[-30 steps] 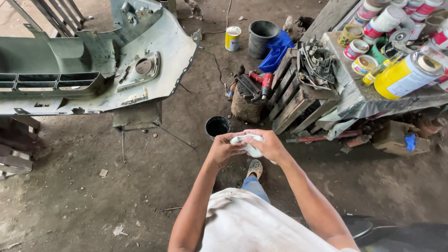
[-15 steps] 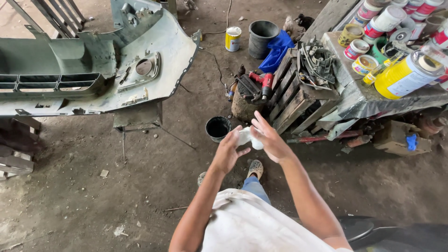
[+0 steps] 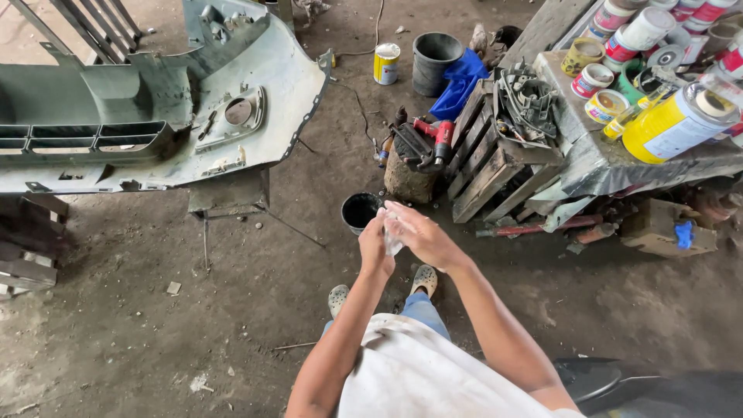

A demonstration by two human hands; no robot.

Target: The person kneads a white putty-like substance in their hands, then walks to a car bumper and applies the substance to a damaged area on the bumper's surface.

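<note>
We are standing on a dirt floor (image 3: 139,310), both hands raised in front of us. Our left hand (image 3: 374,246) and right hand (image 3: 422,236) are pressing together around a small white rag (image 3: 392,236); the rag is sitting pinched between the palms, fingers curled over it, just above a small black cup (image 3: 359,210) on the floor. We are wearing grey clogs (image 3: 423,279).

A grey-green car bumper (image 3: 155,116) is resting on a metal stand (image 3: 228,203) at the left. A red drill (image 3: 439,138) is lying on a stump (image 3: 406,179), beside a wooden pallet (image 3: 487,166). Paint cans (image 3: 604,73) and a big yellow can (image 3: 675,124) are crowding the front edge of the bench (image 3: 596,166) at the right.

Risk, as we judge it: the rag is slipping out of the grip and landing in the dirt or in the black cup, since only a small part is being held. The yellow can is lying close to the bench's edge, so a knock could be rolling it off.
</note>
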